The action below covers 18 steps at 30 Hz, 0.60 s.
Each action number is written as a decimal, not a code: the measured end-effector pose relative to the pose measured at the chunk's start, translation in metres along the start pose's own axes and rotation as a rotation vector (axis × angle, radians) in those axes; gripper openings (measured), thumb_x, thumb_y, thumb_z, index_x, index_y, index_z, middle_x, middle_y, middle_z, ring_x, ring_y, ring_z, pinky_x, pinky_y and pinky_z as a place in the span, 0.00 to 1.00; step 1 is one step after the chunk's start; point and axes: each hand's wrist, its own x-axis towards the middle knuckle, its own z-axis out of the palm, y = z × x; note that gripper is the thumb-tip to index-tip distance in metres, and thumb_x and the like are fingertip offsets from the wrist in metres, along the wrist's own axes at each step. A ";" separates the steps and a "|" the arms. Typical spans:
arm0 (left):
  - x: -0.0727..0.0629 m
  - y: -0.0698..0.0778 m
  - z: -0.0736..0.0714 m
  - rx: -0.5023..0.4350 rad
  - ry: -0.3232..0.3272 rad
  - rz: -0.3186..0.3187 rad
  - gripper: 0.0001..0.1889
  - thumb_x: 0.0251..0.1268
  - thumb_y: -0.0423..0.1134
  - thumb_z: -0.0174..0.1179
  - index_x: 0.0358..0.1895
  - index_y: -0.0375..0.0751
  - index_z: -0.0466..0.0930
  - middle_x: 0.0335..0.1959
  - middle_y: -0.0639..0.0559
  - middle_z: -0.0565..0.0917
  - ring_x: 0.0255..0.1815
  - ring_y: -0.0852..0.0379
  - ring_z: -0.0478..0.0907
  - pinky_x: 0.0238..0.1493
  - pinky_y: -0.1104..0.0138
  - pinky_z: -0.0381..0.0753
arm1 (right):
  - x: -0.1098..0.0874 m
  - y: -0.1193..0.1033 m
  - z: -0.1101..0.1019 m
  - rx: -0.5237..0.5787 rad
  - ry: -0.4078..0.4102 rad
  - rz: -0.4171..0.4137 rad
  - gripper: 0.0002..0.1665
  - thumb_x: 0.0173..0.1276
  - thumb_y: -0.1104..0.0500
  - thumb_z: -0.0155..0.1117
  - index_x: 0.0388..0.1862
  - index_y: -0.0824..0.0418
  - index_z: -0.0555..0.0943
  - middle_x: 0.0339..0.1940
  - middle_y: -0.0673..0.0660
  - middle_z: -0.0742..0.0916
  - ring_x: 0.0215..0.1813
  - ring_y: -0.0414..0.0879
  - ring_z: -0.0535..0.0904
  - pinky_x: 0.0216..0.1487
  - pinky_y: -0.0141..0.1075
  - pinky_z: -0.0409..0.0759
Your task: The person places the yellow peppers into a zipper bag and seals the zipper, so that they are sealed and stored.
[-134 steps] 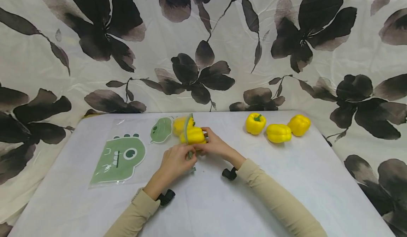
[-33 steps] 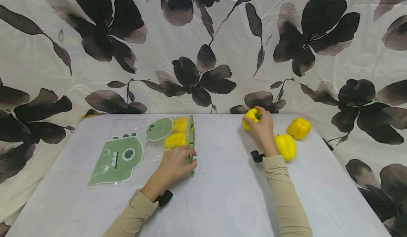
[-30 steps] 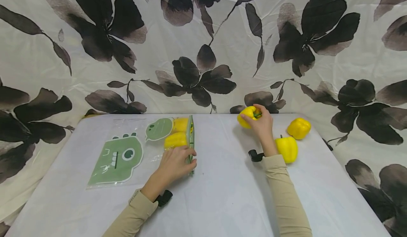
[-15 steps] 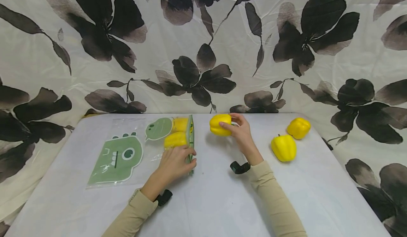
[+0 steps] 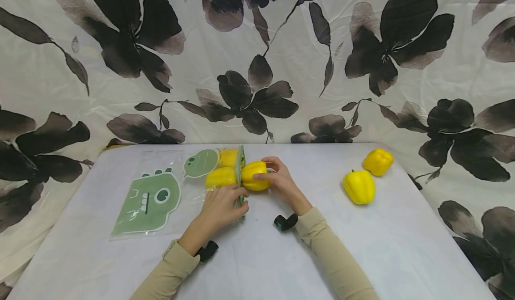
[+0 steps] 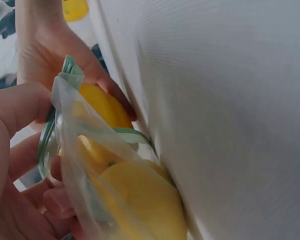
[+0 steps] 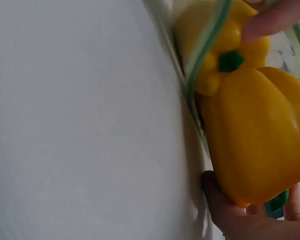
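My left hand (image 5: 223, 204) pinches the green-edged mouth of a clear zip bag (image 6: 80, 150) that lies on the table with a green dinosaur print. Inside the bag sit two yellow bell peppers, the nearer one (image 5: 220, 177) just behind the rim. My right hand (image 5: 281, 181) grips another yellow bell pepper (image 5: 253, 175) right at the bag's mouth. In the right wrist view this bell pepper (image 7: 260, 135) points its green stem toward my palm, and its far end meets the stem side of a bell pepper (image 7: 205, 35) within the bag.
Two more yellow bell peppers stand at the right of the white table (image 5: 402, 237): one (image 5: 359, 187) in front, the other (image 5: 378, 162) behind it. A flat clear bag with a large green dinosaur print (image 5: 150, 201) lies at the left. A flowered cloth (image 5: 314, 76) hangs behind.
My right hand has picked up a yellow bell pepper from the right group and carried it left to the bag's mouth. The left hand has stayed at the bag's edge over the last second.
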 end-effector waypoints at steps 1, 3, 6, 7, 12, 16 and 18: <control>0.000 0.000 0.000 -0.001 0.001 0.003 0.06 0.54 0.41 0.68 0.35 0.47 0.87 0.22 0.60 0.72 0.17 0.62 0.62 0.16 0.69 0.61 | 0.000 0.002 0.001 0.003 -0.010 -0.001 0.31 0.56 0.70 0.70 0.59 0.63 0.71 0.60 0.60 0.74 0.53 0.50 0.73 0.51 0.34 0.77; 0.000 0.000 0.001 0.004 0.006 0.011 0.06 0.53 0.40 0.67 0.36 0.47 0.87 0.22 0.61 0.71 0.16 0.62 0.62 0.16 0.69 0.61 | -0.001 0.004 0.004 0.002 -0.037 -0.006 0.31 0.57 0.70 0.69 0.60 0.63 0.70 0.60 0.60 0.74 0.54 0.50 0.73 0.53 0.35 0.76; -0.001 0.000 0.001 0.012 0.014 0.022 0.07 0.53 0.40 0.67 0.36 0.48 0.88 0.21 0.61 0.70 0.16 0.62 0.61 0.15 0.69 0.60 | -0.003 0.007 0.007 -0.031 -0.090 -0.019 0.32 0.59 0.69 0.69 0.61 0.62 0.68 0.62 0.60 0.73 0.55 0.50 0.74 0.55 0.35 0.76; -0.001 0.000 0.001 0.014 0.015 0.023 0.06 0.53 0.40 0.67 0.35 0.48 0.87 0.21 0.61 0.69 0.16 0.62 0.61 0.15 0.69 0.60 | -0.003 0.008 0.008 -0.047 -0.111 -0.021 0.32 0.60 0.68 0.69 0.61 0.62 0.67 0.62 0.60 0.72 0.55 0.51 0.75 0.55 0.36 0.76; -0.002 0.000 0.001 0.016 0.019 0.029 0.05 0.52 0.39 0.67 0.34 0.50 0.86 0.21 0.61 0.69 0.16 0.62 0.61 0.15 0.69 0.59 | -0.006 0.008 0.012 -0.152 -0.227 -0.026 0.34 0.64 0.65 0.68 0.64 0.61 0.62 0.66 0.62 0.71 0.60 0.53 0.76 0.56 0.37 0.76; -0.001 -0.001 0.001 0.014 0.013 0.028 0.05 0.52 0.39 0.67 0.34 0.49 0.86 0.21 0.60 0.70 0.16 0.62 0.61 0.16 0.69 0.60 | -0.008 0.003 0.007 -0.224 -0.274 -0.006 0.36 0.64 0.62 0.68 0.68 0.60 0.63 0.67 0.61 0.72 0.64 0.54 0.73 0.61 0.42 0.73; -0.001 -0.001 0.000 0.013 0.010 0.026 0.06 0.52 0.40 0.68 0.34 0.49 0.87 0.22 0.59 0.71 0.16 0.62 0.62 0.16 0.69 0.60 | -0.008 0.000 0.001 -0.252 -0.278 0.010 0.38 0.64 0.59 0.69 0.70 0.61 0.63 0.67 0.60 0.72 0.65 0.54 0.72 0.63 0.45 0.71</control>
